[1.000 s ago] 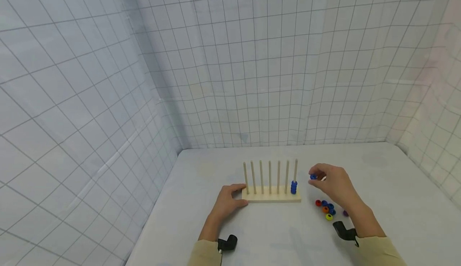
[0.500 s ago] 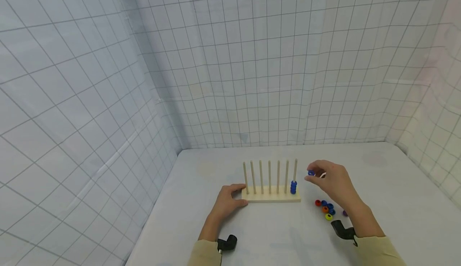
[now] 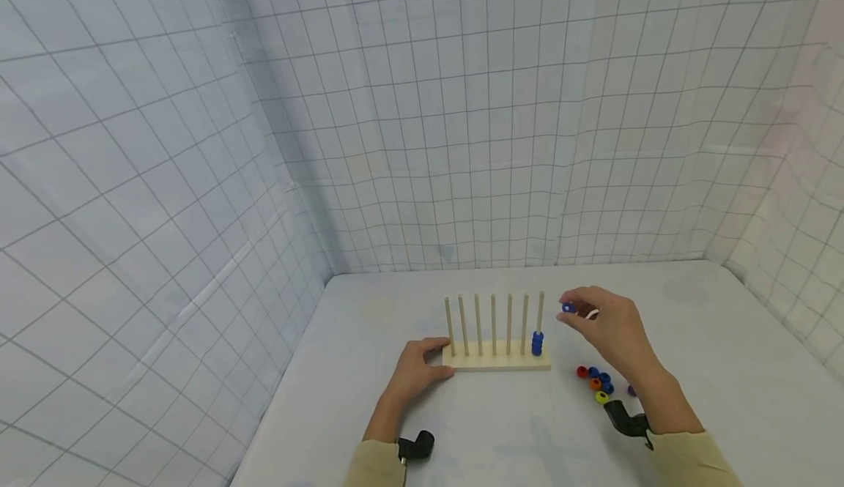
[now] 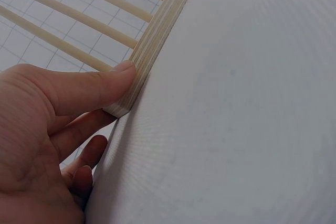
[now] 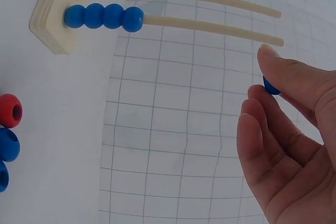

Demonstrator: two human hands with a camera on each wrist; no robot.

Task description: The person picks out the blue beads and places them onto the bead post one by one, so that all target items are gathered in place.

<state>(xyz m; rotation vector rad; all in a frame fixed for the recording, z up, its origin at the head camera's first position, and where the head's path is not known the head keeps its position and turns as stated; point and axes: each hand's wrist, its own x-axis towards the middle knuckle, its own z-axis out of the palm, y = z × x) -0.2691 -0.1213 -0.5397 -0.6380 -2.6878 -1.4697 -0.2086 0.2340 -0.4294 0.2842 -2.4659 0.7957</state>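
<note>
A pale wooden base with several upright pegs, a peg rack (image 3: 497, 362), stands on the table. Its rightmost peg carries a short stack of blue beads (image 3: 537, 343) at the bottom; the other pegs are bare. My left hand (image 3: 413, 370) grips the rack's left end, with the thumb (image 4: 118, 80) on the front edge of the base. Between thumb and fingers of my right hand (image 3: 608, 324) is a blue bead (image 3: 568, 307), pinched in the air just right of the loaded peg's upper part. In the right wrist view the thumb mostly hides this bead (image 5: 271, 86).
Loose beads lie on the table right of the rack: a red bead (image 3: 582, 372), several blue ones, an orange bead (image 3: 596, 384), a yellow bead (image 3: 602, 398) and a purple bead (image 3: 632, 390) partly behind the right wrist. White gridded sheets (image 3: 461, 143) enclose the table.
My right hand has risen and moved slightly left with the blue bead, closer to the top of the rightmost peg. The left hand and the rack have stayed nearly still.
</note>
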